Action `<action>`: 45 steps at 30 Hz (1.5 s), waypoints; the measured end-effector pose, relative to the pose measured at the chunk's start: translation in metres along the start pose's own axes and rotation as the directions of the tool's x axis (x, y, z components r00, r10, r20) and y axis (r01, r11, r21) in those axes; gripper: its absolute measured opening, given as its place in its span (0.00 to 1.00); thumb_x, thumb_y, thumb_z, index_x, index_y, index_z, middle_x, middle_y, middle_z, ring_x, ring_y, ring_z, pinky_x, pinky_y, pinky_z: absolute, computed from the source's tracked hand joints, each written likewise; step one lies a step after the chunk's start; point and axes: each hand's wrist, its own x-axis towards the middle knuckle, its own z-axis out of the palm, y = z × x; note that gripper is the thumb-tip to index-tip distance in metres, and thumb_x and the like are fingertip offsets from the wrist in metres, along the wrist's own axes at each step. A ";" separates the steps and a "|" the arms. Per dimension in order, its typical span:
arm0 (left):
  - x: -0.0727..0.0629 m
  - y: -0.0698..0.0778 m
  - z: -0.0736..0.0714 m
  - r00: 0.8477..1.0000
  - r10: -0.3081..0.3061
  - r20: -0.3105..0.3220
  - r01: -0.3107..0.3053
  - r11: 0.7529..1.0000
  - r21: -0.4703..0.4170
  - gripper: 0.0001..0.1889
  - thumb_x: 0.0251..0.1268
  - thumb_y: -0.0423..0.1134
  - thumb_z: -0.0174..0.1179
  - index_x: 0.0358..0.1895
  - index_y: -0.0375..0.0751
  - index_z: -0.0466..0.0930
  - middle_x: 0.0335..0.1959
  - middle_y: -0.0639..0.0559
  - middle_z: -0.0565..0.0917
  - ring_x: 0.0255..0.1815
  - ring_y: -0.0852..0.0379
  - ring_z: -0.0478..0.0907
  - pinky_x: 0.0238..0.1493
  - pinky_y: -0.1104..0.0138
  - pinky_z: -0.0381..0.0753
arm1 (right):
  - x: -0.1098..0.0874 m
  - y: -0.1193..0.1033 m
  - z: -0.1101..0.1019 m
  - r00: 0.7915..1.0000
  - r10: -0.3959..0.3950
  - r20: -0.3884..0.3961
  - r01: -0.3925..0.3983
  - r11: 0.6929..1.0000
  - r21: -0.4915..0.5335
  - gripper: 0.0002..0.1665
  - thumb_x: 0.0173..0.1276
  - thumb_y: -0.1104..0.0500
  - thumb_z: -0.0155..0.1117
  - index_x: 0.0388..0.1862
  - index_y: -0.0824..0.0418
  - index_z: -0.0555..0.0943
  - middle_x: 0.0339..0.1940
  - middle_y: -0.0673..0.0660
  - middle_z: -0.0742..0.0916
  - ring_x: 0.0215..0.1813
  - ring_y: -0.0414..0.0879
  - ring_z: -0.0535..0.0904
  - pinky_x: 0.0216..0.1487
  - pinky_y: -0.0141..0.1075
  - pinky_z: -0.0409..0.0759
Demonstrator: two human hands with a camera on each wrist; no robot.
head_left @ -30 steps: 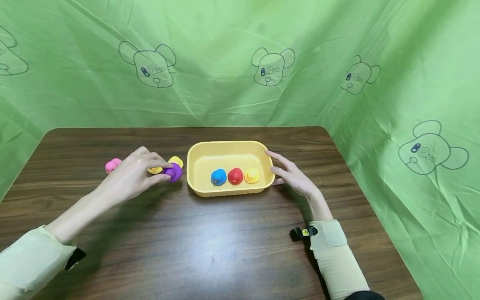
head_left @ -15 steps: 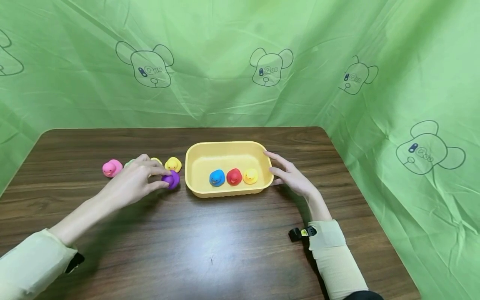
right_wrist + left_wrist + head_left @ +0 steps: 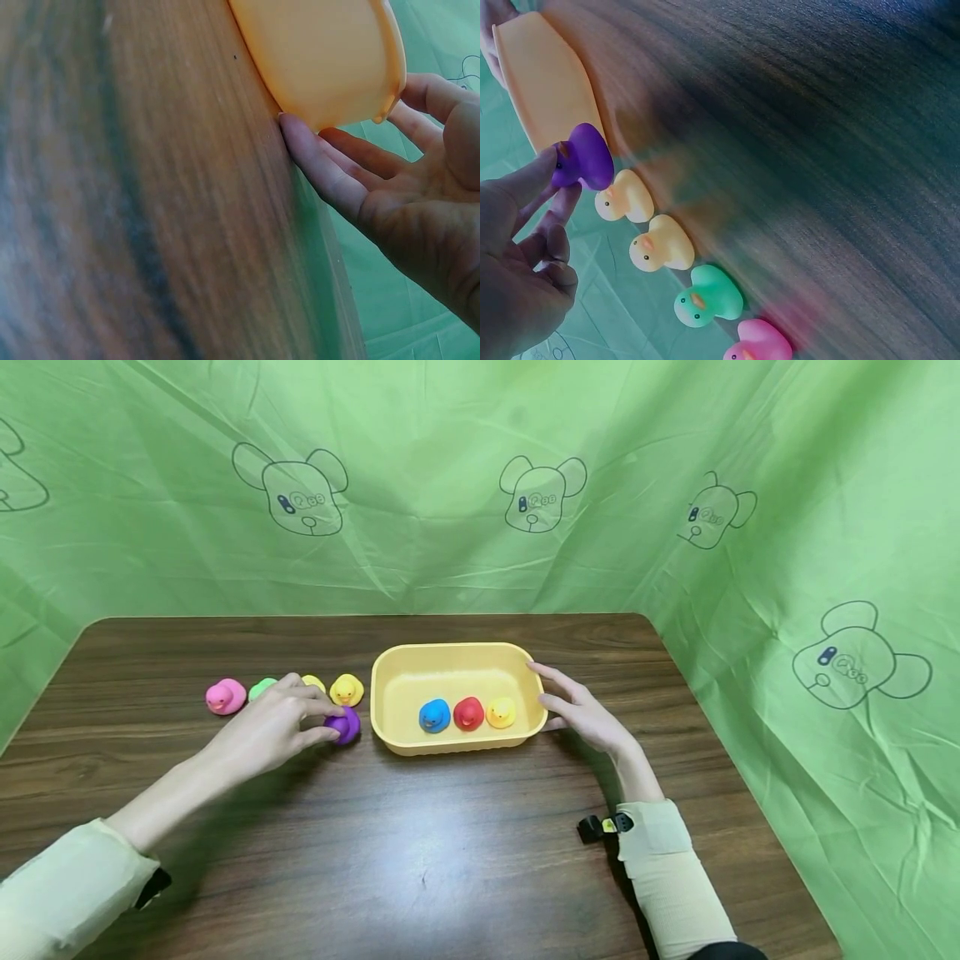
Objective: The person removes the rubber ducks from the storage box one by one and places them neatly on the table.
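One purple duck, probably light, soft, best gripped mid-body, is pinched left of basin by left hand; right hand spread against basin.

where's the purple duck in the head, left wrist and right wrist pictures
Head: purple duck left of centre, pinched by the left hand, just left of the tray.
Left wrist: purple duck left of centre, about mid-height.
Right wrist: not in it.
Shared landmark: the tray, at top left in left wrist, top right in right wrist.
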 end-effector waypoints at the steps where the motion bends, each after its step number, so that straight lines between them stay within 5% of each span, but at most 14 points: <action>1: 0.000 0.000 0.000 1.000 -0.002 0.004 0.002 1.000 0.000 0.14 0.54 0.39 0.77 0.45 0.45 0.92 0.40 0.52 0.90 0.38 0.55 0.72 0.40 0.61 0.73 | 0.000 0.000 0.000 1.000 0.001 -0.001 -0.001 1.000 0.001 0.33 0.83 0.59 0.51 0.83 0.46 0.59 0.86 0.54 0.60 0.70 0.63 0.76 0.51 0.41 0.89; 16: -0.002 -0.003 0.006 0.999 -0.019 0.041 0.019 1.000 0.006 0.14 0.54 0.39 0.77 0.45 0.44 0.92 0.40 0.51 0.90 0.39 0.53 0.74 0.40 0.61 0.73 | -0.001 -0.002 0.001 1.000 0.005 -0.008 -0.005 1.000 -0.006 0.33 0.83 0.59 0.51 0.83 0.45 0.60 0.85 0.54 0.60 0.71 0.63 0.75 0.50 0.41 0.89; 31: -0.003 -0.004 0.012 0.998 -0.012 0.054 0.011 1.000 0.021 0.15 0.54 0.39 0.77 0.46 0.41 0.91 0.44 0.44 0.91 0.47 0.45 0.80 0.54 0.49 0.79 | 0.000 0.000 0.000 1.000 -0.009 0.002 0.009 1.000 -0.015 0.33 0.83 0.56 0.52 0.83 0.45 0.59 0.85 0.56 0.62 0.71 0.63 0.75 0.51 0.42 0.89; 45: -0.004 -0.005 0.016 0.999 -0.036 0.032 0.035 0.999 0.018 0.14 0.56 0.40 0.76 0.45 0.42 0.91 0.41 0.47 0.90 0.44 0.47 0.79 0.47 0.54 0.78 | 0.001 0.001 -0.001 1.000 -0.017 0.004 0.017 1.000 -0.017 0.33 0.83 0.55 0.52 0.83 0.45 0.59 0.85 0.55 0.62 0.71 0.62 0.75 0.51 0.43 0.89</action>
